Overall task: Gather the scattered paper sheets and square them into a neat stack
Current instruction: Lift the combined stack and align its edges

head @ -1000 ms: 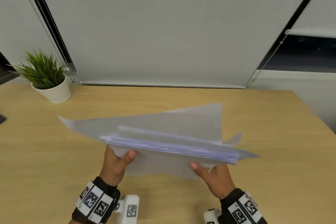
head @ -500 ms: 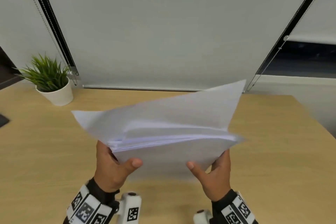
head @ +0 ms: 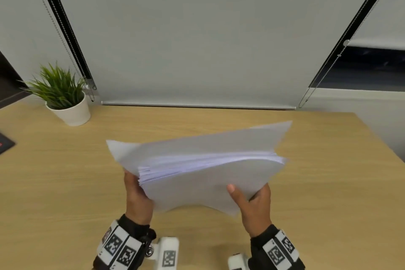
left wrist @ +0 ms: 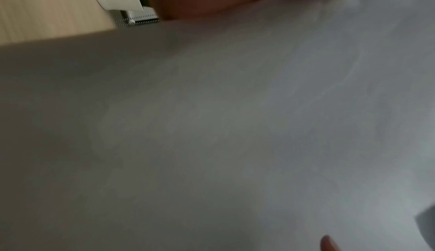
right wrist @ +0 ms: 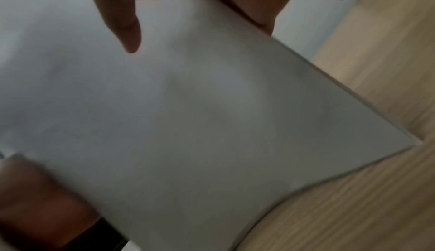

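A bundle of white paper sheets (head: 203, 173) stands tilted on edge above the wooden desk (head: 61, 186), held between both hands. The top edges are fanned and uneven, and one sheet sticks out higher at the back. My left hand (head: 137, 188) grips the bundle's left edge, its thumb hidden by the paper. My right hand (head: 247, 195) pinches the lower right corner, thumb on the near face and fingers behind. The sheets (right wrist: 188, 115) fill the right wrist view, with the thumb (right wrist: 128, 31) on them. In the left wrist view the paper (left wrist: 212, 124) is blurred.
A potted plant (head: 65, 101) in a white pot stands at the back left. A dark flat object (head: 5, 144) lies at the left edge. Closed roller blinds (head: 197, 39) hang behind the desk, whose right edge (head: 381, 149) runs diagonally.
The widely splayed sheets have drawn closer together. The bundle tipped up more upright, rose, then came down a little. My left thumb, earlier on the near face, is now hidden.
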Tool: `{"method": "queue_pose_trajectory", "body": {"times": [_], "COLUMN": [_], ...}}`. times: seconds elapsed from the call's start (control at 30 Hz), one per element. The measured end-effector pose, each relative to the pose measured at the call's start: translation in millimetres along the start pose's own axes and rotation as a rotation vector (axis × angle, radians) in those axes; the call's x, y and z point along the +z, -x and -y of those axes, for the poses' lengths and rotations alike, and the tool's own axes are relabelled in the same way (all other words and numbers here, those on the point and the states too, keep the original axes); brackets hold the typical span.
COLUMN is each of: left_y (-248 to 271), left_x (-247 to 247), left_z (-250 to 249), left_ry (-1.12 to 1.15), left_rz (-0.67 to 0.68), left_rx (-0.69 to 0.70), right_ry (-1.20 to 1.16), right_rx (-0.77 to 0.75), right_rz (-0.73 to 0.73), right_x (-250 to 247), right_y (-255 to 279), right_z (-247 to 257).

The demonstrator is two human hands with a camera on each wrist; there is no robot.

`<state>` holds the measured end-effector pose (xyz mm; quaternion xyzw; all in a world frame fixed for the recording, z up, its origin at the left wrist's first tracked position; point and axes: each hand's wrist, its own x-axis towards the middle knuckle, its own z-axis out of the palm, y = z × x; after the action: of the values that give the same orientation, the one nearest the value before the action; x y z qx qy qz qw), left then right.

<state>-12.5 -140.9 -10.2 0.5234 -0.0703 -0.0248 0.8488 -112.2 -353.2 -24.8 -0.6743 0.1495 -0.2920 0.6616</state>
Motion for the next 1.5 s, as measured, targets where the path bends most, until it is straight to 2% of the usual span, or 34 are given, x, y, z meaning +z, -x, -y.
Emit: {"method": "queue_pose_trajectory", "body": {"times": [0.07, 0.2, 0.3, 0.37, 0.5, 0.63, 0.7, 0.8, 0.87, 0.97, 1.23, 1.4, 1.5], "left_y": [-5, -7, -14, -18, -20, -21, -24, -24, -26, -34, -21, -28, -23], "left_x": [11, 38, 26, 18, 15, 10, 9, 14, 13, 9, 4, -8, -10], "left_z": [1, -12, -7, -8, -13, -16, -21, -27, -29, -29, -7, 1, 6], "left_ry": [-0.036, -0.014, 0.041, 0.040, -0.036, -0.316, -0.257, -0.230, -0.208, -0.168, -0.050, -0.121, -0.174], "left_rz": [0.022, 0.118, -0.016, -0.036, 0.012, 0.072, 0.057, 0.141, 0.129, 0.133, 0.112, 0.068, 0.068], "left_rx": [0.077, 0.018, 0.003, -0.012, 0.089, 0.290, 0.328, 0.385, 0.409, 0.393, 0.193, 0.182, 0.230], "right_ry": [0.013, 0.020, 0.043, 0.048, 0.012, 0.014, 0.020, -0.005, -0.013, 0.003, 0.048, 0.076, 0.060], "right_rx": [0.015, 0.046, 0.004, -0.027, -0.069, -0.087, -0.101, -0.101, -0.098, -0.095, -0.029, -0.019, 0.003], "right_rz": [0.003, 0.053, 0.034, 0.036, 0.051, 0.060, 0.056, 0.075, 0.073, 0.082, 0.080, 0.105, 0.129], "right_x": [7, 24, 28, 25, 22, 23, 23, 24, 24, 26, 28, 28, 31], "right_y": [3, 8, 5, 2, -8, -14, -16, -18, -17, -17, -10, -13, -12], "right_z": [-1, -4, 2, 3, 7, 11, 12, 13, 12, 12, 2, 2, 7]}}
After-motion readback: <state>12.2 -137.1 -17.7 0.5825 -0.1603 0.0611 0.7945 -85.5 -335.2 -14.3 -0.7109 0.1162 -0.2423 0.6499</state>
